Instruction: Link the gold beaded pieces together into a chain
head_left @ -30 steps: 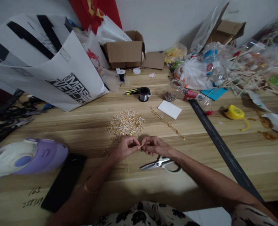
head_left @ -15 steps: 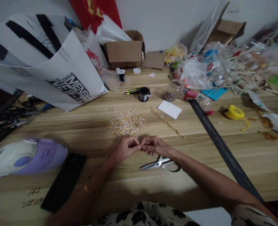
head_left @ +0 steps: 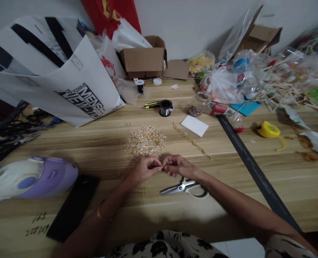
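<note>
My left hand (head_left: 147, 168) and my right hand (head_left: 178, 166) meet fingertip to fingertip over the wooden table. Both pinch a tiny gold-coloured piece (head_left: 162, 166), too small to name. Just beyond the left hand lies a heap of gold and clear beaded pieces (head_left: 144, 141). A pair of scissors (head_left: 184, 187) with pale handles rests below the right hand and forearm. To the upper right of my hands a gold chain (head_left: 191, 141) stretches across the table. A few small gold bits (head_left: 120, 175) sit beside the left wrist.
A white card (head_left: 194, 125), a wire spool (head_left: 165, 108), a cutter knife (head_left: 151, 104) and a glass jar of beads (head_left: 199, 104) stand farther back. Left are a purple-and-white bottle (head_left: 32, 178), a black phone (head_left: 73, 208) and a paper bag (head_left: 53, 79). A yellow tape measure (head_left: 267, 129) lies right.
My hands stay pinched together in nearly the same place, with only slight finger movement. The whole view has shifted very slightly; nothing on the table has visibly moved.
</note>
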The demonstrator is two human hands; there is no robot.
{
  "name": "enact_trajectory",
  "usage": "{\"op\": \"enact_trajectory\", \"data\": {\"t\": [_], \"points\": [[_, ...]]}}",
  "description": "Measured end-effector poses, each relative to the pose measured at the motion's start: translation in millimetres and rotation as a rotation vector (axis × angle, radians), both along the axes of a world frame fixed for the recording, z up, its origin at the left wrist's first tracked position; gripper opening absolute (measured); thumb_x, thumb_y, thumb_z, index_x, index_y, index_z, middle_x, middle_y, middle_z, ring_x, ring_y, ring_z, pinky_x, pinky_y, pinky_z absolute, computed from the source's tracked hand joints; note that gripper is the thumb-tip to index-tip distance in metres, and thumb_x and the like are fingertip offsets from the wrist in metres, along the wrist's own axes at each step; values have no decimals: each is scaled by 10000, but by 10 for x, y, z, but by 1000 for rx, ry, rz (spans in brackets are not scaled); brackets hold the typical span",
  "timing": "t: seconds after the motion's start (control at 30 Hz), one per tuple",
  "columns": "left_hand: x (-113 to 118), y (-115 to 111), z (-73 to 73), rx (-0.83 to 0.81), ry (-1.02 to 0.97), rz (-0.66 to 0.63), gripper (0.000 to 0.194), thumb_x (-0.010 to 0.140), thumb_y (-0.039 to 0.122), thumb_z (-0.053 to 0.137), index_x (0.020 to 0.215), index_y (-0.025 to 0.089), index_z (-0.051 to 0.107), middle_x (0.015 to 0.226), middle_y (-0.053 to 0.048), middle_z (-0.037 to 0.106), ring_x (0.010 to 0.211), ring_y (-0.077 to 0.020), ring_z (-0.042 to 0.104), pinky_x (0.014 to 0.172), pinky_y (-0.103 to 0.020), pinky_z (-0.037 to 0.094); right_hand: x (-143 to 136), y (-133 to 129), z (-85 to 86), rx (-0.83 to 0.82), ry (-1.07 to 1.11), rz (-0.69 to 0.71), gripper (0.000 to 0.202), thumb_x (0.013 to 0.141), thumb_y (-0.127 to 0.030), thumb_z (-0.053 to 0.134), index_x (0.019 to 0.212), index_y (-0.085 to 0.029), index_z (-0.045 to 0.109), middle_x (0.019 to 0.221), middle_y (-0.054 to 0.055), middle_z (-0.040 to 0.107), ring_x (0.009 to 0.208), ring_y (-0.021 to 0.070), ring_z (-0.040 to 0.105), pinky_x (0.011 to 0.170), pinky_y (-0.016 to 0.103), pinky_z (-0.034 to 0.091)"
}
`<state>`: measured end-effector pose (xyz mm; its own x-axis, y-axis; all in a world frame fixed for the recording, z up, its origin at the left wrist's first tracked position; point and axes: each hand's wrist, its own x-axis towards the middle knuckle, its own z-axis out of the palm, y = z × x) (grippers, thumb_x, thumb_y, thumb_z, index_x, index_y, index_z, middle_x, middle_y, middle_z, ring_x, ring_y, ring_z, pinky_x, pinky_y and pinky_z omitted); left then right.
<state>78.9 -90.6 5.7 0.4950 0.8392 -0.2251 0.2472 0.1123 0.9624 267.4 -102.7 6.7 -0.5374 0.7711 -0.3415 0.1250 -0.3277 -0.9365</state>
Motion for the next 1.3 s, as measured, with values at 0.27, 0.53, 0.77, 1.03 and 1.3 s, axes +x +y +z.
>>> {"op": "enact_trajectory", "data": {"t": [0.27,0.53,0.77,1.03,1.3], "points": [[-19,7,59,35,7,-34,163,700,270,646,689,109,622,640,-16,589,601,-104,510,561,-202,383,-13,2,33,1,-3,-1,320,717,-441,655,772,-158,517,588,-45,513,469,56,464,434,163,390],[-39,12,2,77,-33,-26,186,727,298,630,697,117,598,644,-8,558,602,-97,482,547,-194,369,-14,-72,29,510,-197,-50,223,834,-368,568,939,-183,500,614,-50,495,517,81,434,488,189,325],[-51,22,-77,78,-36,-49,198,729,307,634,706,116,588,653,-1,554,615,-100,486,565,-197,364,13,-131,21,948,-414,134,187,930,-291,418,1039,-194,535,812,57,625,701,161,569,647,260,401],[-52,23,-41,29,-55,-60,200,711,297,659,711,106,598,672,-11,581,646,-108,518,596,-204,390,6,-107,44,905,-341,92,195,932,-274,405,947,-185,578,834,68,630,750,170,574,698,262,414],[-55,34,54,-221,-109,-14,316,666,395,701,744,114,578,704,-42,656,555,-93,550,556,-225,455,29,-51,5,531,-168,-85,197,890,-333,484,831,-151,533,612,-30,466,543,91,391,498,194,292]]}}
